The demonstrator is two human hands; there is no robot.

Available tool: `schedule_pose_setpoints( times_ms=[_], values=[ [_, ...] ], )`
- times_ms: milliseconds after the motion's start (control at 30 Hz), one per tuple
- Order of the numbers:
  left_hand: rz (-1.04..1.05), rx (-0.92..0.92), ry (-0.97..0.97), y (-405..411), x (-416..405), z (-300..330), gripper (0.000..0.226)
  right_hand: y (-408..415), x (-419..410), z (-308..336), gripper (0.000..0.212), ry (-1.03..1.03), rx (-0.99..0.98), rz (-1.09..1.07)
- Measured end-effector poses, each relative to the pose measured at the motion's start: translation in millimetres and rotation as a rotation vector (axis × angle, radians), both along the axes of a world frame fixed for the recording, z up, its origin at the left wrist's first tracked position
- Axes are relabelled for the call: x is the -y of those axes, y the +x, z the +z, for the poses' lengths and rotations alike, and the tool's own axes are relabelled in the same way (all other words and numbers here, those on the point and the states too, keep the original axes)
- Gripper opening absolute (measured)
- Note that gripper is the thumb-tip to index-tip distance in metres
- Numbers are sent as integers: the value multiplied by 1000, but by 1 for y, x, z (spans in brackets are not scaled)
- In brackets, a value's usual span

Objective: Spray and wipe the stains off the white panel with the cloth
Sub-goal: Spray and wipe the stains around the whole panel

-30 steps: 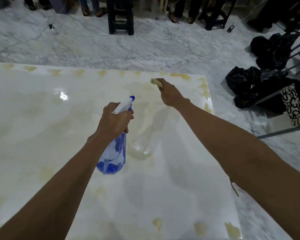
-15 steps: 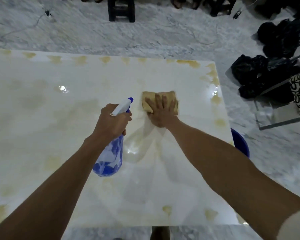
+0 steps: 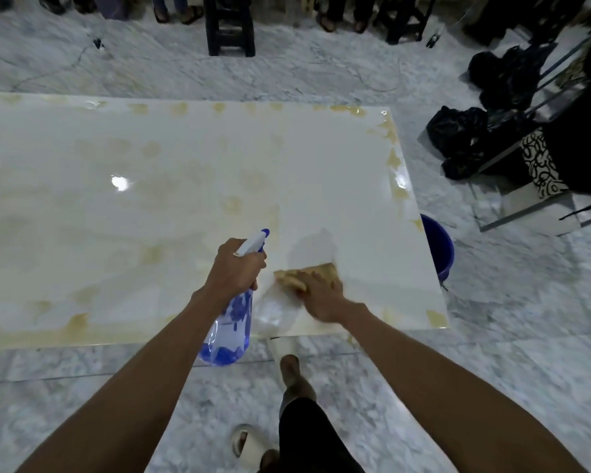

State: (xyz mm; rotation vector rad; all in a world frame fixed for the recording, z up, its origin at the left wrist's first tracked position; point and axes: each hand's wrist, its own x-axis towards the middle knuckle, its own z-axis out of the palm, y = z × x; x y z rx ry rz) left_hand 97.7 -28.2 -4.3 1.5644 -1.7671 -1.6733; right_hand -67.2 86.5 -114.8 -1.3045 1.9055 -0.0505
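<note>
Nearest to me, my left hand (image 3: 234,268) is wrapped around the neck of the spray bottle (image 3: 227,331), which hangs down over the near edge of the white panel (image 3: 191,186). The bottle is clear blue plastic with only a little liquid pooled at its bottom, so I judge it light and a bit sloshy; the neck under the trigger is the sure place to hold it.

Just right of it, my right hand (image 3: 325,297) lies flat, fingers spread, pressing the cloth (image 3: 307,273) onto the panel near its near right corner. The cloth is tan, soft and bunched at its left end; I expect it to slide easily on this glossy, wet-looking surface, so a flat palm on top should serve better than a pinch.

Farther out, the right part of the panel looks clean, while yellowish stains (image 3: 151,254) spread over the left and middle and along the far and right edges. A blue bucket (image 3: 440,247) sits on the floor beyond the right edge.
</note>
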Motion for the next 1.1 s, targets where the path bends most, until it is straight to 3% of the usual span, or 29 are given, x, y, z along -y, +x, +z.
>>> schedule_pose_setpoints(
  times_ms=[100,167,233,400,533,633,767,933,1033,1100],
  values=[
    [15,-6,-29,-9,29,10,38,-37,54,40,42,-228,271,-307],
    [8,0,-78,-20,60,16,35,-73,106,57,37,-417,421,-324],
    [11,6,-124,-34,98,17,29,-107,166,64,36,-500,403,-275],
    [35,-32,-207,-68,192,4,28,-173,341,46,42,-531,-26,-129],
    [50,-21,-258,-82,233,-23,19,-193,429,-8,50,-183,-493,69],
    [77,-31,-212,-79,247,-38,18,-170,420,-40,57,-31,-528,144],
    [72,-27,-142,-69,239,-40,29,-138,370,-59,62,-148,-455,92],
    [32,2,-105,-42,195,-23,37,-77,279,-55,63,-92,-458,135],
    [-3,7,-88,-17,154,-13,36,-32,203,-57,75,-132,-428,166],
    [-27,16,-79,3,126,-10,35,-2,152,-56,65,-199,-433,162]
  ],
)
